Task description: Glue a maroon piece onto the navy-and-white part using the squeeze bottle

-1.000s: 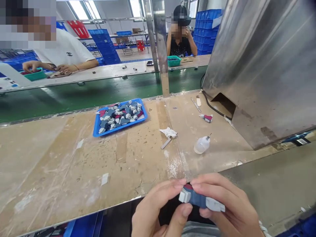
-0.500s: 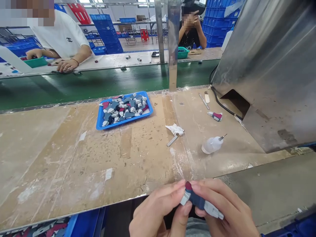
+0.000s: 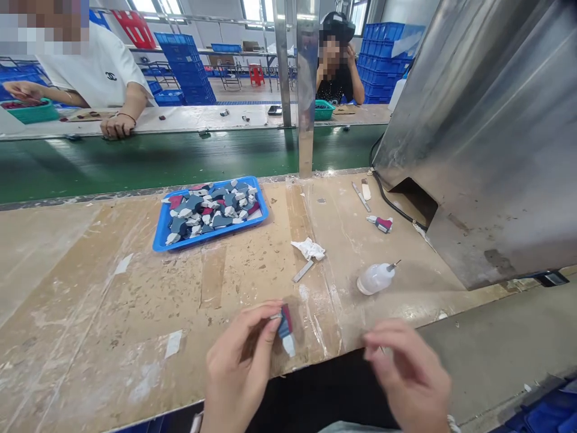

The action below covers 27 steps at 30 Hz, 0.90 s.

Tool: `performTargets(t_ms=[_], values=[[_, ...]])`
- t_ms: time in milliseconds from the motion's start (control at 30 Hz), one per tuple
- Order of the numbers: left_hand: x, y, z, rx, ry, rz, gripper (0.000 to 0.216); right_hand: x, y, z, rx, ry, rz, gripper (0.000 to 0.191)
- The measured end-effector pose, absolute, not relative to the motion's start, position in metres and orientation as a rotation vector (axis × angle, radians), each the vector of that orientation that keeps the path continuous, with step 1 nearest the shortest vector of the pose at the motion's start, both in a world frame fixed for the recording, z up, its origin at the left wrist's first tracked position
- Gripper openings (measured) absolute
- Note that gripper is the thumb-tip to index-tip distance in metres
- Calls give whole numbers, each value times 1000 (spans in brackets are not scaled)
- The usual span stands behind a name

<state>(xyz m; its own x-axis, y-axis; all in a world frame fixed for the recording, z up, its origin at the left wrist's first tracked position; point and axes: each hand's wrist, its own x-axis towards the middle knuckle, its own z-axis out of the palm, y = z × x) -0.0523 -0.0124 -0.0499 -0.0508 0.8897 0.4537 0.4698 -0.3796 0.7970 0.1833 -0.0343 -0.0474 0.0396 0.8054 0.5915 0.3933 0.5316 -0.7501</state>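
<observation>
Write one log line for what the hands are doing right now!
left hand: pinching blue-red-white part | right hand: empty, open | glue bottle: lying on bench

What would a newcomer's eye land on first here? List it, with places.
The blue tray heaped with blue, white and red pieces, mid-bench by the green conveyor. Then the big steel housing at right, and, near the front edge, the left hand pinching a small blue, red and white piece, right hand empty.

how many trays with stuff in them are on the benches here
3: blue tray of parts on the near bench; two green trays across the belt, far left and centre. Others may be hidden.
</observation>
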Motion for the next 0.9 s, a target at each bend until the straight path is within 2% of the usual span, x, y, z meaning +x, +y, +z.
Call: performTargets(t_ms=[33, 67, 200, 300, 467, 567, 700, 900], values=[[-55, -10, -51, 1865, 1418, 1384, 15, 194, -32, -52, -1165, -1439, 389, 3], [-57, -8, -50, 1905, 1394, 1333, 14, 204, -29, -56, -1266, -1337, 388, 5], [-49, -10, -43, 1970, 1457, 1185, 7, 226, -1, -60, -1466, -1255, 557, 49], [-36, -15, -38, 1996, 1637, 1235, 12, 222, 17, -53, -1525, -1346, 653, 68], [-30, -22, -42, 2123, 1878, 1392, 7, 209, 23, -47, -1615, -1486, 728, 51], [-35, -26, -48, 2158, 1898, 1450, 13, 210, 19, -52, -1551, -1505, 798, 51], [-42, -25, -52, 2070, 1928, 1392, 10, 215, 14, -66, -1470, -1435, 875, 43], [-42, -16, -49, 2128, 2021, 1267, 15, 217, 6, -80, -1363, -1252, 775, 48]])
